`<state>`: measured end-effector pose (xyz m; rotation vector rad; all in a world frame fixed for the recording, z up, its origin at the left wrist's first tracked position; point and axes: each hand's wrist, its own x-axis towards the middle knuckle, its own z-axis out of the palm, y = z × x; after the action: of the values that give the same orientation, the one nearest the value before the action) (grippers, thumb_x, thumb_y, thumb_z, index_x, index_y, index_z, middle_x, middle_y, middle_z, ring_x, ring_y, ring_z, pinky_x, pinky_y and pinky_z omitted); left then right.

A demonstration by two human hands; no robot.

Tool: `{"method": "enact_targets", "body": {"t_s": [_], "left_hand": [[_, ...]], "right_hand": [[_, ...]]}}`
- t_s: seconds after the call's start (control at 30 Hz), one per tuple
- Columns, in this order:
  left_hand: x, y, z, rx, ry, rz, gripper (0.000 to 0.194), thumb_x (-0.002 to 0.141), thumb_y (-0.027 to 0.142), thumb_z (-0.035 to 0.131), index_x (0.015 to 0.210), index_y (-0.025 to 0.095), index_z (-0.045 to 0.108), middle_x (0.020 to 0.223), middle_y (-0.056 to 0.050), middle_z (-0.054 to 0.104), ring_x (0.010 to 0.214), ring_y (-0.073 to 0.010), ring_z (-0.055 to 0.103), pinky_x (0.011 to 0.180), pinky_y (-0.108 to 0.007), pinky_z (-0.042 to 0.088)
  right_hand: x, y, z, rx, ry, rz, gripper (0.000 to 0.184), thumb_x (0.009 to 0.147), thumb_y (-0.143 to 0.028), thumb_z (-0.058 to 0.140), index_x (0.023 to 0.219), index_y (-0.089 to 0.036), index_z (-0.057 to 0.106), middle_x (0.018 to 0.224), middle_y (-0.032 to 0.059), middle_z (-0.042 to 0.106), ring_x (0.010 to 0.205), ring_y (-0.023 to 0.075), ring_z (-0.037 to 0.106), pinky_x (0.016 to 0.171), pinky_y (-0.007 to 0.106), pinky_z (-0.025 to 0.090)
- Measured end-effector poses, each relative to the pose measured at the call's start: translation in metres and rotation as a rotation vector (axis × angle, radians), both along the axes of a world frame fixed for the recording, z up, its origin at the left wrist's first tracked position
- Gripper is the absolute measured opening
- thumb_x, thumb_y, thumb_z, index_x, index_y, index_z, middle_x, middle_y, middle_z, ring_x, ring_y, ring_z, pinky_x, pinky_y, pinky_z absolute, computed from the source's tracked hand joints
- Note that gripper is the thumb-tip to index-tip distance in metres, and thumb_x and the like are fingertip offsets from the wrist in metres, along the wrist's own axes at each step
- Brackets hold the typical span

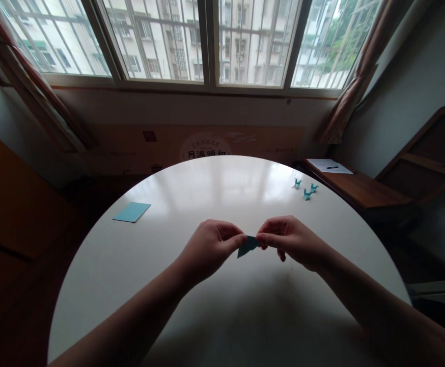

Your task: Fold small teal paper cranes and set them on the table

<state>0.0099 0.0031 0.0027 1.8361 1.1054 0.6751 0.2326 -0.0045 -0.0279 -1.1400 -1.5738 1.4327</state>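
Note:
A small folded piece of teal paper (248, 245) is held up above the white table, between my two hands. My left hand (217, 247) pinches its upper left corner between thumb and fingers. On the other side, my right hand (289, 238) grips the upper right part, with its lower fingers curled loosely beneath. The paper is pointed at the lower left, and its edges at the fingertips are covered. Farther off to the right stand three small folded teal paper birds (307, 194). A stack of light blue square paper (132, 212) lies at the far left.
The round white table (222, 176) has a curved far edge. Beyond it at the right, a wooden surface (375, 191) bears a white sheet (320, 164) with a dark pen (332, 167). A barred window spans the back wall between curtains (350, 102).

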Motion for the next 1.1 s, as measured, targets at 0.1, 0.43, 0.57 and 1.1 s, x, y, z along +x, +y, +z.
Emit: {"method": "enact_targets", "body": {"t_s": [0.1,0.43,0.57,1.1], "left_hand": [[0.0,0.001,-0.001,-0.016,-0.002,-0.011,0.024,0.086,0.034,0.065,0.083,0.016,0.081,0.073,-0.006,0.075,0.059,-0.0149,0.06,0.051,-0.021,0.045],[-0.002,0.008,-0.006,-0.138,-0.049,0.039,0.03,0.081,0.043,0.07,0.082,0.014,0.078,0.061,-0.003,0.066,0.051,-0.0135,0.052,0.045,-0.022,0.04],[-0.001,0.008,-0.005,-0.198,-0.03,0.008,0.03,0.081,0.042,0.07,0.084,0.013,0.079,0.063,-0.004,0.066,0.056,-0.0143,0.054,0.047,-0.022,0.042],[-0.003,0.012,-0.004,-0.246,-0.048,0.051,0.032,0.078,0.043,0.073,0.083,0.011,0.078,0.067,-0.005,0.068,0.061,-0.0152,0.057,0.047,-0.021,0.042]], "right_hand": [[-0.001,-0.001,0.0,0.013,-0.008,0.012,0.03,0.084,-0.043,0.077,0.084,-0.013,0.074,0.075,0.0049,0.069,0.061,0.0124,0.059,0.042,0.017,0.044],[0.003,-0.002,0.009,-0.041,-0.037,-0.011,0.031,0.08,-0.044,0.079,0.089,-0.015,0.074,0.067,0.0006,0.064,0.048,0.0073,0.045,0.039,0.017,0.032],[0.001,-0.001,0.007,-0.051,-0.025,0.045,0.025,0.084,-0.04,0.075,0.085,-0.014,0.072,0.068,-0.0011,0.062,0.045,0.0041,0.037,0.038,0.016,0.025],[0.002,-0.001,0.013,-0.079,-0.066,0.02,0.035,0.079,-0.046,0.08,0.087,-0.013,0.073,0.065,-0.0011,0.062,0.043,0.0044,0.036,0.039,0.019,0.023]]}}
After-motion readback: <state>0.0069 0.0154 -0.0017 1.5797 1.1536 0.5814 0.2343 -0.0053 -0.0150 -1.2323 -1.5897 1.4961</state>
